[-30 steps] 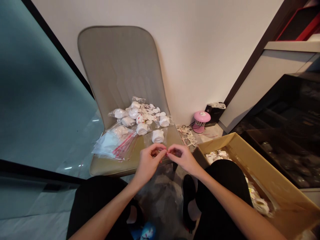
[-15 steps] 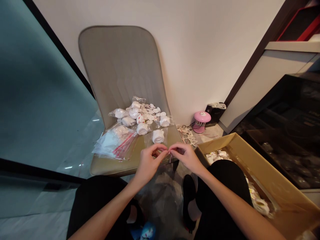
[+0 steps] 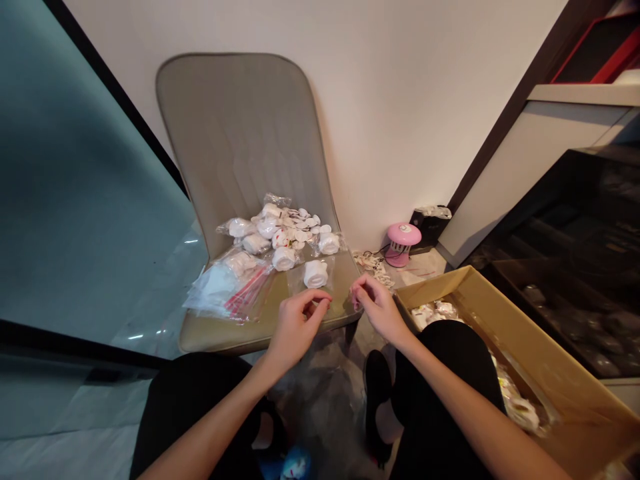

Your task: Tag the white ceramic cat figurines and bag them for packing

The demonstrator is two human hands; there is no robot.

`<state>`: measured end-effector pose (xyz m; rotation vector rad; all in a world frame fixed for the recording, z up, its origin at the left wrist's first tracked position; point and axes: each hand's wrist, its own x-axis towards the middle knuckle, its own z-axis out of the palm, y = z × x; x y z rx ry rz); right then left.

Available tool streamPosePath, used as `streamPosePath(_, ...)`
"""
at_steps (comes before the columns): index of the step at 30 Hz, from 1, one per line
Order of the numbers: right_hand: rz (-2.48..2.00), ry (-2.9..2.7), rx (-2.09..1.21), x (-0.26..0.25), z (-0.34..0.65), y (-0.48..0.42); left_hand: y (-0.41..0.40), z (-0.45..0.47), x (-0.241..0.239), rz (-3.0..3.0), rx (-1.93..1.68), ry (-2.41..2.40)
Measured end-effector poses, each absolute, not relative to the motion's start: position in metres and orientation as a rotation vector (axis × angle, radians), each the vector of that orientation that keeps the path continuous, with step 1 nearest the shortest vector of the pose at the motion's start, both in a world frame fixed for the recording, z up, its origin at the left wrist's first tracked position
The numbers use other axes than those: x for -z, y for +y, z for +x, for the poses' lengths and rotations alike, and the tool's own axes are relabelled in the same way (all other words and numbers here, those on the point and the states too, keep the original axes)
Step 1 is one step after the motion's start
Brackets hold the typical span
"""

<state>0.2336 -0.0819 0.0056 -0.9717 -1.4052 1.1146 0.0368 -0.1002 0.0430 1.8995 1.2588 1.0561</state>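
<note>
At the front edge of the chair seat, two hands pinch a clear plastic bag.
Left hand and right hand each grip one end of it, just below a small white roll.

Left hand and right hand — fingertips pinched, grips apart.
</note>
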Motion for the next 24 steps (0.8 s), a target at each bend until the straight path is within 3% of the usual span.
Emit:
streamPosePath(9, -1.063, -1.491, -0.871, -0.009, 0.247, -0.076, -0.100, 0.036, -0.043, 1.917, -1.027, 1.288)
streamPosePath(24, -0.937, -1.385, -1.220, -0.001, 0.259, -0.064, -0.112, 0.049, -0.031, 1.996, -0.875, 1.218)
